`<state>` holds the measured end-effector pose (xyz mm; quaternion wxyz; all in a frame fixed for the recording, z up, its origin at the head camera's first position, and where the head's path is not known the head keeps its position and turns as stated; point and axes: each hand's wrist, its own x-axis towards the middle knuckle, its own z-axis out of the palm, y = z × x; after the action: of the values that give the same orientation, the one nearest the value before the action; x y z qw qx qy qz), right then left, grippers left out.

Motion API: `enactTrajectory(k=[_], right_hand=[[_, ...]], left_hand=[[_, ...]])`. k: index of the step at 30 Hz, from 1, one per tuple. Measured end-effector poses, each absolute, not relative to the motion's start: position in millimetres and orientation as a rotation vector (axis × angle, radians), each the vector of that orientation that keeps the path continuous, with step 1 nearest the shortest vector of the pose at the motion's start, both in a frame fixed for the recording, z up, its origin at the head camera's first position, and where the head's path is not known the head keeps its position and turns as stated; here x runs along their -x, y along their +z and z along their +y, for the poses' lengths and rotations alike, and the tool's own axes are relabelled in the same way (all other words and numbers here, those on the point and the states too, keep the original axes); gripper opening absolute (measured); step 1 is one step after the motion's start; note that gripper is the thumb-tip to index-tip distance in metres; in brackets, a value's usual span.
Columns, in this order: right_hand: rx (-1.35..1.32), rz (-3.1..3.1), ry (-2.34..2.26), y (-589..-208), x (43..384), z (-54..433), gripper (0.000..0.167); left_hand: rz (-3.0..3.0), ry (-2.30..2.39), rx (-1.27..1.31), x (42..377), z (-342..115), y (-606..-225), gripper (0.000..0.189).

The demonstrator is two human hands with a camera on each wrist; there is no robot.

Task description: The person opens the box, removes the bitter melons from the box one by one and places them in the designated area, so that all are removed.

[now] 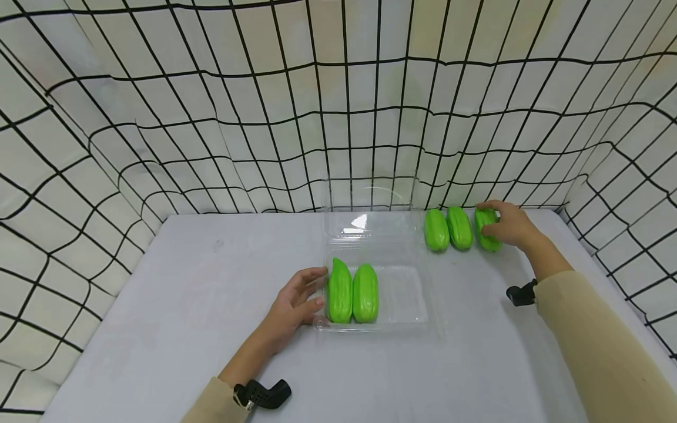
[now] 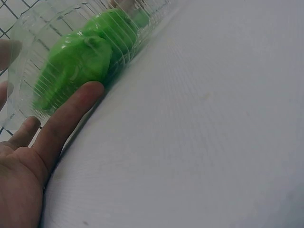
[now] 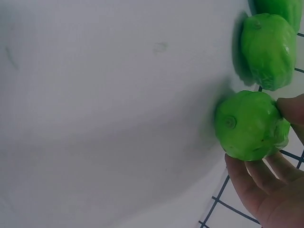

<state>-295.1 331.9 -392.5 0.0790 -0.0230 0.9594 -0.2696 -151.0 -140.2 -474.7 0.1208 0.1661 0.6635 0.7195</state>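
Observation:
At the back right of the table, my right hand (image 1: pixel 512 224) grips a plump, ribbed green gourd (image 3: pixel 249 124) between thumb and fingers. Two like gourds, an upright-lying one (image 1: pixel 436 230) and its neighbour (image 1: pixel 459 228), lie just left of it. My left hand (image 1: pixel 291 302) touches the left wall of a clear plastic clamshell box (image 1: pixel 404 294), its fingers spread and fairly straight. Inside the box's left half, a gourd with a pointed tip (image 1: pixel 340 292) and a rounder-ended one (image 1: pixel 365 294) lie side by side. The box's lid (image 1: pixel 370 224) is folded back, away from me.
Black wire grid panels (image 1: pixel 349 111) backed by white sheeting stand along the back and both sides of the white table (image 1: pixel 211 282). A black wrist camera (image 1: pixel 262 393) is strapped to the left arm, and another camera (image 1: pixel 522 294) to the right.

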Motion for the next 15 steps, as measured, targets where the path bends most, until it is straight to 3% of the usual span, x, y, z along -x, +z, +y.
enactTrajectory(k=[15], right_hand=[[0.017, 2.851, -0.8, -399.0, 297.1, 332.8, 0.059]], left_hand=[[1.919, 2.108, -0.49, 152.0, -140.1, -474.0, 0.056]])
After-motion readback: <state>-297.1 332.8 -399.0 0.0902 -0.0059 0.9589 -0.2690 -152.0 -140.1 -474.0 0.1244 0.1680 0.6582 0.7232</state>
